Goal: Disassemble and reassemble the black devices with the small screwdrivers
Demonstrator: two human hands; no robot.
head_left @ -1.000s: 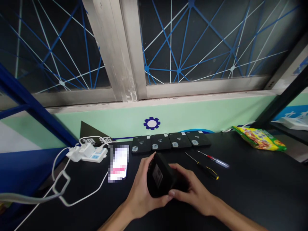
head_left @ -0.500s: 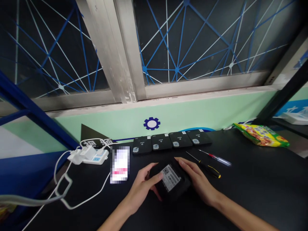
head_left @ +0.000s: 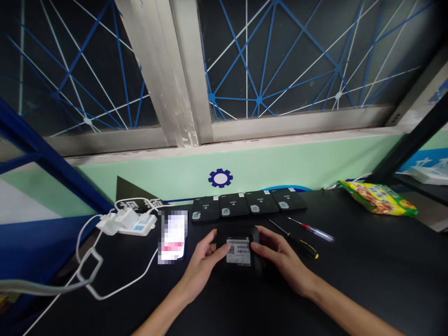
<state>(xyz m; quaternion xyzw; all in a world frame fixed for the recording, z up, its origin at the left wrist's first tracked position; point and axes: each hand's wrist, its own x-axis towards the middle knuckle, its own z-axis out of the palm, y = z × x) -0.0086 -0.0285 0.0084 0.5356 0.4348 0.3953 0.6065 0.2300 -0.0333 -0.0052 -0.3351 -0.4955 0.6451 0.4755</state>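
Note:
Between my two hands is a flat black box-shaped device (head_left: pixel 257 268), with a white printed label (head_left: pixel 238 252) facing up. My left hand (head_left: pixel 206 256) grips its left edge, the thumb lying on the label's upper left corner. On the right side, my right hand (head_left: pixel 276 247) is closed round the edge, its thumb on top beside the label. The device's lower edge blends into the dark table, so its full outline is hard to see. Nearest to my right hand lies a black and yellow screwdriver (head_left: pixel 304 246); beyond it is a screwdriver with a clear handle (head_left: pixel 320 232).
Several flat black boxes (head_left: pixel 234 206) form a row along the wall. At left, a lit phone (head_left: pixel 174 235) lies beside a white power strip (head_left: pixel 140 225) with plugs and looping cables. A yellow-green snack bag (head_left: pixel 380 198) lies at the far right of the black table (head_left: pixel 371 266).
The black device has turned so that its label now sits straighter to me. My right thumb has come onto its top face. The view has shifted slightly.

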